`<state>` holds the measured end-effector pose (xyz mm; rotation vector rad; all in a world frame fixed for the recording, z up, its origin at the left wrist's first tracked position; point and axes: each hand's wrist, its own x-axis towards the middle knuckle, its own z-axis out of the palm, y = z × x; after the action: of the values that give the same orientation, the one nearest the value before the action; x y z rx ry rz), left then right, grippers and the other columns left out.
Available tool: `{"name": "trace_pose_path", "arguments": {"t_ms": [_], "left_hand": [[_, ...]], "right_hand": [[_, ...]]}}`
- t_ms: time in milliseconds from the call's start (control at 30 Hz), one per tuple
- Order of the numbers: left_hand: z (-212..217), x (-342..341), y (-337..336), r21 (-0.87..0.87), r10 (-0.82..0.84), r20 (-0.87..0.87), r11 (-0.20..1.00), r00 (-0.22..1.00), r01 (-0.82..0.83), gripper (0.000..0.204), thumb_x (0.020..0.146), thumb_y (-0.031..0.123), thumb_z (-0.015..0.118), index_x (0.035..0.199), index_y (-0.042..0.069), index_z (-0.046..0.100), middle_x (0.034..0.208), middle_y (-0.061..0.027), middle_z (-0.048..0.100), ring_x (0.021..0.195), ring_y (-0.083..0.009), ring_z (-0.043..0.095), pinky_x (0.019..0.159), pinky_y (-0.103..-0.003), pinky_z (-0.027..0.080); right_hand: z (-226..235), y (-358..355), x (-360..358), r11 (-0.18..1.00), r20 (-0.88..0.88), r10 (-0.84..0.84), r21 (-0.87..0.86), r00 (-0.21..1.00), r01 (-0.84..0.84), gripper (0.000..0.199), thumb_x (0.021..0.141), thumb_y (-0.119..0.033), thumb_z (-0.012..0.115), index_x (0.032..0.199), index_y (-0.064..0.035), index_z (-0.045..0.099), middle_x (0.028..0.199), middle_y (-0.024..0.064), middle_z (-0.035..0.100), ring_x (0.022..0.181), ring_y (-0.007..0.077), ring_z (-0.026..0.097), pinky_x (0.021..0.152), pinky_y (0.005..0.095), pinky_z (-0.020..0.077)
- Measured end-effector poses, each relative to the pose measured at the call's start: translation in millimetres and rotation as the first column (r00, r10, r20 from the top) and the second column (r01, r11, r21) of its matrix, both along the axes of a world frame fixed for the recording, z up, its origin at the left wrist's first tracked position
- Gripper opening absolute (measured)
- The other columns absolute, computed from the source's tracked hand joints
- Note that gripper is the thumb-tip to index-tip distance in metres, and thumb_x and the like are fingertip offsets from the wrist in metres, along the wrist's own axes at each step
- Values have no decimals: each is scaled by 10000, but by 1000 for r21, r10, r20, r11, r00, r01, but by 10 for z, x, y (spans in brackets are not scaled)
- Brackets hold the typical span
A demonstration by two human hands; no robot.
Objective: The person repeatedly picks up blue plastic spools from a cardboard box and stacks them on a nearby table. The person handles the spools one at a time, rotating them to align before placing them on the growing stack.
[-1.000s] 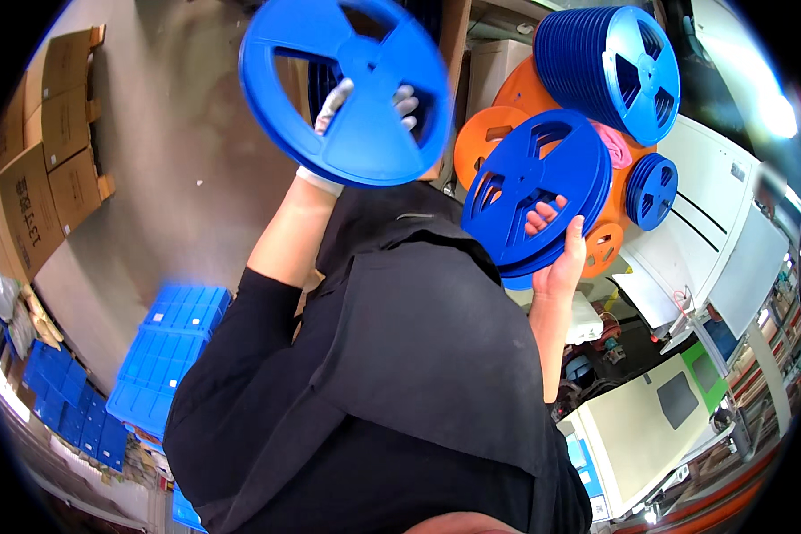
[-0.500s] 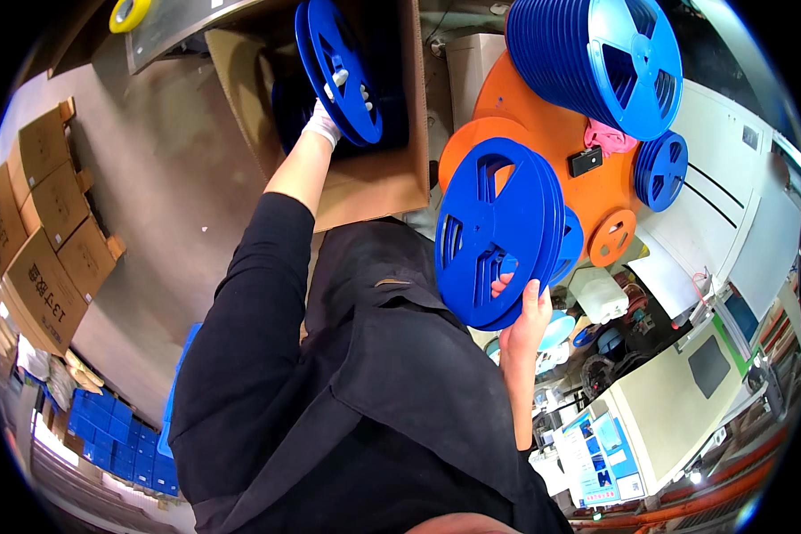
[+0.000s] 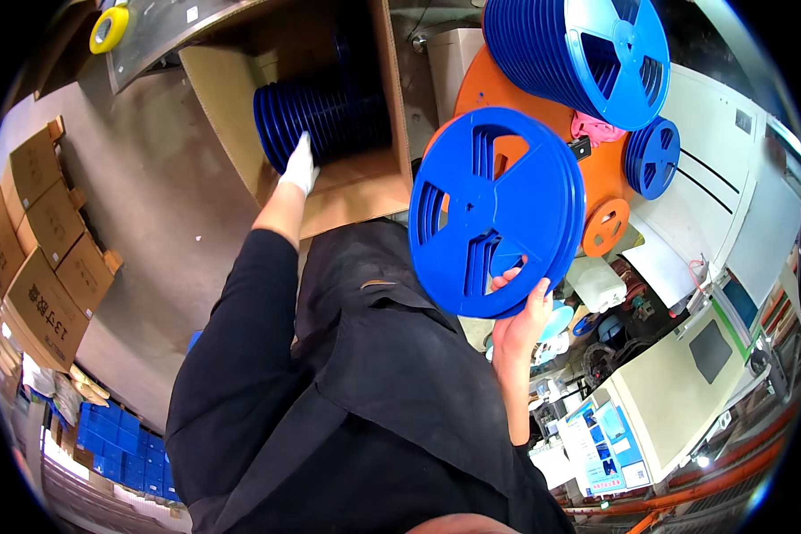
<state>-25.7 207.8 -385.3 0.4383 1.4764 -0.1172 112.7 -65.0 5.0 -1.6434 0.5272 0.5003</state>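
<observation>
My right hand (image 3: 518, 325) grips a few blue plastic reels (image 3: 449, 200) stacked face to face, its fingers hooked through a cut-out at the lower rim. My left hand (image 3: 300, 169), in a white glove, reaches over the near side of an open cardboard box (image 3: 351, 200). Its fingers stretch forward and hold nothing that I can see. Inside the box, blue reels (image 3: 316, 120) stand on edge in a row, just beyond the fingertips. The dark back of the box hides part of them.
An orange round table (image 3: 472, 84) at the right bears a thick stack of blue reels (image 3: 627, 53), a pink cloth (image 3: 596, 129) and a small black object (image 3: 579, 148). Cardboard cartons (image 3: 44, 294) are stacked at the left. Yellow tape (image 3: 109, 30) lies at the upper left.
My left hand has let go of the blue reels it held in the box and drawn back toward me. The reels in my right hand have shifted slightly up and left.
</observation>
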Motion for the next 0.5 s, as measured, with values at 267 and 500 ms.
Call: {"name": "trace_pose_path", "arguments": {"t_ms": [267, 500], "left_hand": [[351, -1224, -277, 82, -162, -92, 982, 982, 170, 685, 911, 517, 510, 1432, 103, 346, 1468, -139, 375, 1336, -320, 351, 1107, -469, 243], [841, -744, -190, 304, -124, 149, 950, 981, 74, 514, 933, 393, 546, 1372, 143, 455, 1295, -77, 538, 1204, -278, 492, 1017, -420, 371]], "right_hand": [[-77, -137, 270, 908, -75, -87, 405, 993, 110, 450, 1003, -429, 392, 1226, -52, 494, 851, 13, 544, 734, 136, 510, 673, 289, 427], [-86, -367, 353, 666, -174, -48, 729, 984, 161, 380, 994, -354, 439, 1184, -34, 513, 825, 32, 544, 706, 141, 493, 653, 283, 416]]}}
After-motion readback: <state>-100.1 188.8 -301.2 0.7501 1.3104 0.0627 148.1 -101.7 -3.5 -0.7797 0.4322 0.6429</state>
